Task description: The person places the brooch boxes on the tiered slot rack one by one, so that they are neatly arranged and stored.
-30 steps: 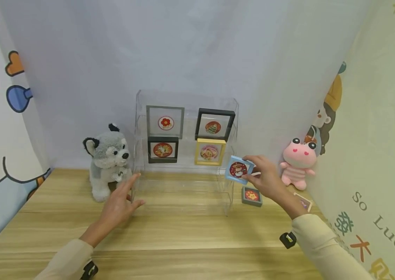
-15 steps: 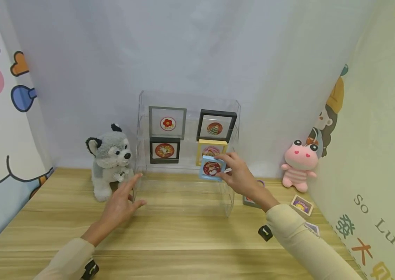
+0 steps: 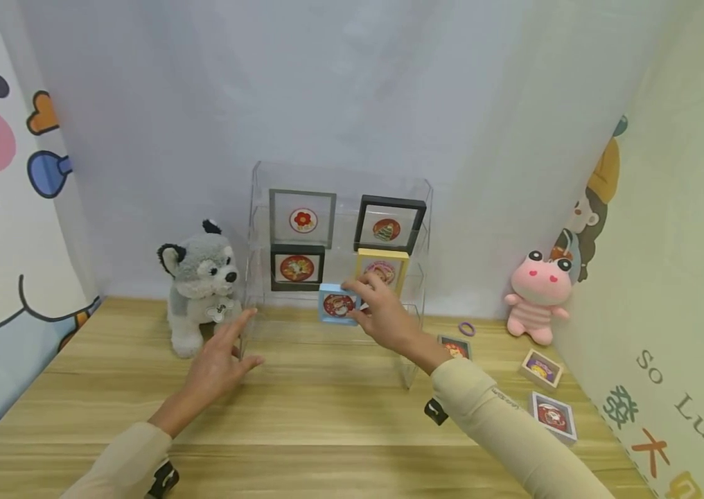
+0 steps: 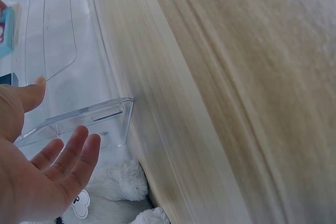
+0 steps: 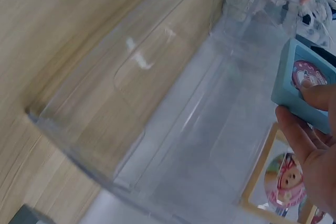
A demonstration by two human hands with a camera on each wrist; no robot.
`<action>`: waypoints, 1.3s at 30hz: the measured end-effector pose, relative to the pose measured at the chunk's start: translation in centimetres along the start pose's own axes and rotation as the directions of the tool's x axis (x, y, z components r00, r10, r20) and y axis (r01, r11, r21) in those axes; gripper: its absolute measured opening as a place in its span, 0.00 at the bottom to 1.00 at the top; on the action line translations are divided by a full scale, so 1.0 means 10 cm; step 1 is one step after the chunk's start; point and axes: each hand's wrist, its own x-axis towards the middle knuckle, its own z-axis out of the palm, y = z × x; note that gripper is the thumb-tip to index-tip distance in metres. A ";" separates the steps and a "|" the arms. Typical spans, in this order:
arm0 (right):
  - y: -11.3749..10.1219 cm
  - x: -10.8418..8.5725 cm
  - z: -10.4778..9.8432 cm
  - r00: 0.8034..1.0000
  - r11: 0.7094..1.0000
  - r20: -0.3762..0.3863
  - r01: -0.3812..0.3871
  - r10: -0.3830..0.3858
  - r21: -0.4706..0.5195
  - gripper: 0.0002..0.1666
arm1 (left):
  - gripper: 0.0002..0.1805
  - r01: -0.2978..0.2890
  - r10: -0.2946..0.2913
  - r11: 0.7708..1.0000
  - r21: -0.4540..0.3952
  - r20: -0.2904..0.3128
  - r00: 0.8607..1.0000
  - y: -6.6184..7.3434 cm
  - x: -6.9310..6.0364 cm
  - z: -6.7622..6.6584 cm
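A light-blue square frame (image 3: 338,305) with a round red picture is pinched between the thumb and fingers of my right hand (image 3: 386,320), in front of the clear tiered stand (image 3: 289,331). My left hand (image 3: 217,360) is at the stand's left side; in the left wrist view its thumb and loosely extended fingers lie either side of the side panel, and contact is unclear. On the stand are a grey frame (image 3: 303,219), a black frame (image 3: 391,225), a smaller black frame (image 3: 297,267) and a yellow frame (image 3: 397,259), partly hidden by my right hand.
A grey husky plush (image 3: 199,287) stands left of the stand. To the right are a pink plush (image 3: 538,298), a purple ring (image 3: 467,329), a dark grey frame (image 3: 455,348), a beige frame (image 3: 542,369) and a white frame (image 3: 553,416) on the wooden table (image 3: 302,430).
My right hand has carried the light-blue frame leftward, from beyond the stand's right side to in front of its middle. My left hand has stayed beside the stand.
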 end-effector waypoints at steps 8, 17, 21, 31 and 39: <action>-0.09 0.15 0.24 0.997 0.994 0.005 0.083 -0.083 -0.069 0.25 | 0.48 0.006 -0.006 1.000 0.002 0.003 1.000 -0.02 0.00 0.00; -0.10 0.22 0.48 0.990 0.985 0.003 0.139 -0.139 -0.098 0.24 | 0.48 0.017 -0.017 1.000 -0.006 0.014 1.000 -0.01 0.00 0.00; -0.11 0.23 0.58 0.989 0.984 -0.005 0.148 -0.150 -0.096 0.24 | 0.48 0.018 -0.018 1.000 -0.013 0.012 1.000 -0.01 0.00 0.00; -0.11 0.20 0.75 0.987 0.985 -0.035 0.155 -0.158 -0.077 0.23 | 0.48 0.000 0.000 1.000 -0.019 -0.005 1.000 0.01 -0.01 0.00; -0.12 0.18 0.83 0.984 0.987 -0.090 0.146 -0.151 -0.063 0.24 | 0.48 0.017 -0.017 1.000 -0.023 0.010 1.000 0.00 -0.01 0.00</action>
